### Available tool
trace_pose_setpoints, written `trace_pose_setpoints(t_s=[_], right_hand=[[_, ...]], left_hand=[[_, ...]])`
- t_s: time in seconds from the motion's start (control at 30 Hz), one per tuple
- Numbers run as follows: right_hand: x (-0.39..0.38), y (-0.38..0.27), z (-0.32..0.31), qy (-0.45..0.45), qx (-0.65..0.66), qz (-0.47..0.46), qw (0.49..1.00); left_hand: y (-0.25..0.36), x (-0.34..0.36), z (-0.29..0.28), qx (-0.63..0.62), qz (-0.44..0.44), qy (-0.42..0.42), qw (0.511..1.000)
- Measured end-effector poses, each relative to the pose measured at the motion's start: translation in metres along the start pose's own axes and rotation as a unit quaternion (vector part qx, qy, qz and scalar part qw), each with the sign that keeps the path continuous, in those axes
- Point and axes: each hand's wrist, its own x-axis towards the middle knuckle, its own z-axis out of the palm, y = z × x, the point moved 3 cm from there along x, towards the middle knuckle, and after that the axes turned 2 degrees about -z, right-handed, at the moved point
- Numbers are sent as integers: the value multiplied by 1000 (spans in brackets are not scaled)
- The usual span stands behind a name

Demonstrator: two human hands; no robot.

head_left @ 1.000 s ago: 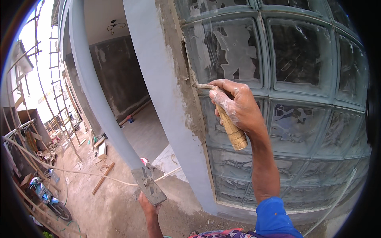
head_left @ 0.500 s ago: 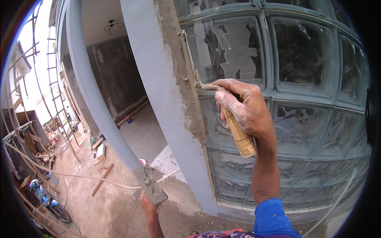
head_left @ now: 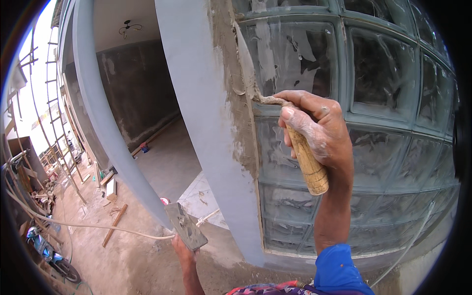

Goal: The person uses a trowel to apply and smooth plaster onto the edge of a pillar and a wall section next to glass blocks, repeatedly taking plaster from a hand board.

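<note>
My right hand (head_left: 319, 128) is closed round the wooden handle (head_left: 307, 162) of a trowel. Its thin blade (head_left: 246, 54) lies along the wet grey mortar strip (head_left: 228, 73) where the grey pillar (head_left: 196, 98) meets the glass block wall (head_left: 383, 78). Low down, my left hand (head_left: 184, 250) holds up a small flat mortar board (head_left: 186, 226), tilted, with grey mortar on it. The left hand is well below and left of the trowel.
Below lies a dirt yard with a pale hose (head_left: 88, 226), a wooden plank (head_left: 114, 225), bamboo scaffolding poles (head_left: 54, 98) at the left and a motorbike (head_left: 49, 253) at the lower left. A concrete floor (head_left: 167, 162) shows behind the pillar.
My right hand and the trowel have shifted slightly right and down along the mortar joint. The left hand with the board has stayed about where it was.
</note>
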Motion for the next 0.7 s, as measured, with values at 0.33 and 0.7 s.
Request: trace_pose_setpoints(t_s=[0.33, 0.7], right_hand=[[-97, 68, 4, 53, 6, 128, 990], [-83, 72, 19, -6, -156, 20, 988]], left_hand=[[-16, 20, -3, -28, -57, 12, 998], [-19, 29, 20, -8, -61, -79, 995]])
